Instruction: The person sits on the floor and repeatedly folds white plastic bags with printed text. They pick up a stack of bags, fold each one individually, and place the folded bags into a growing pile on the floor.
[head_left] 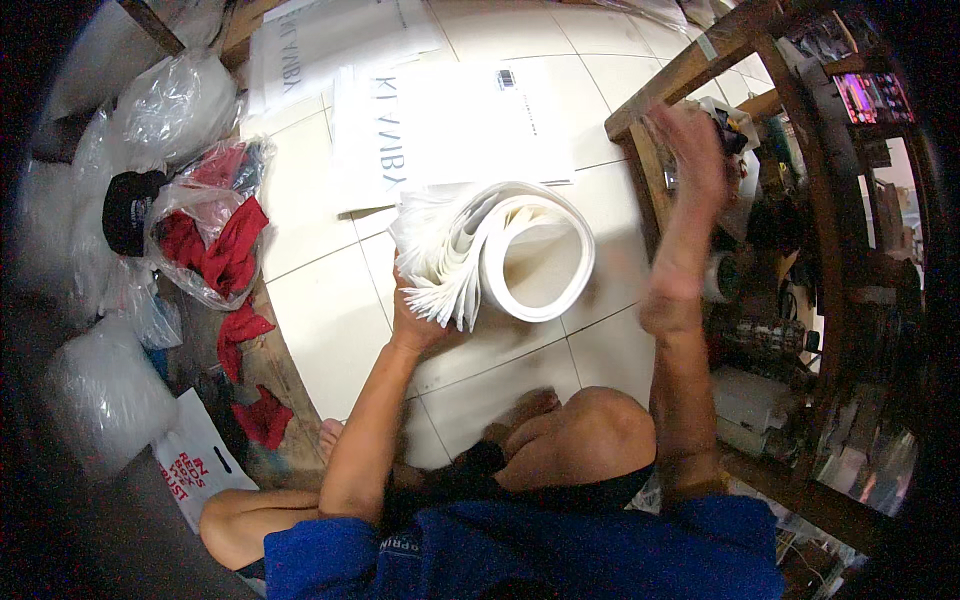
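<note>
Left hand [415, 318] clamps the fanned ends of a curled stack of white sheets [490, 255], held over the tiled floor [330, 330]. Right hand [690, 150], blurred, reaches the wooden shelf [680, 75]; its grip cannot be told. Stack seems light, floppy, slippery; best pinched at the gathered edges.

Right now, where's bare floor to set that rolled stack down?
Bare tile lies between the red cloths in the clear bag and the rolled white stack in the left hand. More lies below the stack, before the knee. The wooden shelf, where the right hand reaches, is crowded.
</note>
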